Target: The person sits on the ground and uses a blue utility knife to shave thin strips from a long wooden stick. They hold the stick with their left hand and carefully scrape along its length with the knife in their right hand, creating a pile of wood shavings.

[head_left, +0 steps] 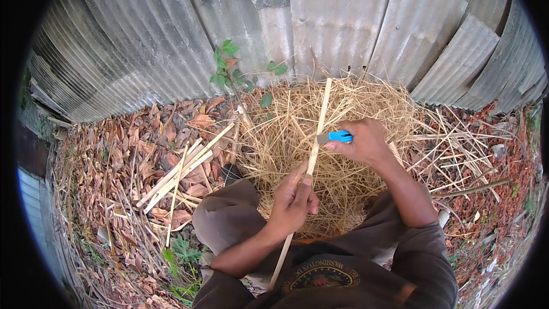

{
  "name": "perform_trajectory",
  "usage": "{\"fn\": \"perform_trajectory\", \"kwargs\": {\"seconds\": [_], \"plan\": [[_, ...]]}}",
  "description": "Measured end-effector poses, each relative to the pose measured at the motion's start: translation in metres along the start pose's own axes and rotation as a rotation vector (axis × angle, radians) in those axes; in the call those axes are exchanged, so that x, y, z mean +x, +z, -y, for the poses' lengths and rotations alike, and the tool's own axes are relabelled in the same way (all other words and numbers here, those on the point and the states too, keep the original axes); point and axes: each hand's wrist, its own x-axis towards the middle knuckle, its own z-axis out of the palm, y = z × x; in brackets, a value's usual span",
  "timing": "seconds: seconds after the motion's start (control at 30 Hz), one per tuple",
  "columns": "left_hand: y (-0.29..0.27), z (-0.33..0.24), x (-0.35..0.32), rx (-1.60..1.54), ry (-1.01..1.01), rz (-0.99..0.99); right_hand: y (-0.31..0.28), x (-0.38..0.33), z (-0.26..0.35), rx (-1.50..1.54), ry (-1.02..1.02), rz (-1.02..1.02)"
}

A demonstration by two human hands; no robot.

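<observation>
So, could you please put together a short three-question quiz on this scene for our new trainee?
1. True or false: the left hand grips the long pale strip.
2. What does the right hand hold against the strip: (a) a blue-handled knife, (b) a hammer, (c) a rope?
3. What lies heaped under the strip, in front of the corrugated sheets?

Key: 1 true. 2 a. 3 a pile of thin straw-coloured shavings, with more cut strips lying on dry leaves to the person's left.

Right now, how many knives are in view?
1: a blue-handled knife in the right hand, blade against the long strip held by the left hand. Others may hide under the shavings.
</observation>
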Motion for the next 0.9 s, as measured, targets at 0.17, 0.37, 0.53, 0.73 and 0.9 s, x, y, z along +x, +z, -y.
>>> {"fn": "perform_trajectory", "kwargs": {"seconds": [0.17, 0.37, 0.53, 0.73, 0.9], "plan": [[-0.002, 0.001, -0.001, 0.044, 0.030, 0.024, 0.012, 0.000, 0.012, 0.012, -0.093, -0.017], [-0.001, 0.005, -0.001, 0.109, 0.061, 0.041, 0.031, 0.008, -0.010, -0.119, -0.211, -0.122], [-0.004, 0.011, -0.003, 0.107, 0.064, 0.051, 0.038, 0.017, -0.022, -0.093, -0.246, -0.193], [0.005, 0.011, -0.011, 0.043, 0.039, 0.045, 0.034, 0.031, -0.056, -0.169, -0.016, -0.175], [0.004, 0.007, -0.024, 0.094, 0.021, 0.192, 0.023, 0.053, -0.073, -0.211, 0.386, 0.030]]}}
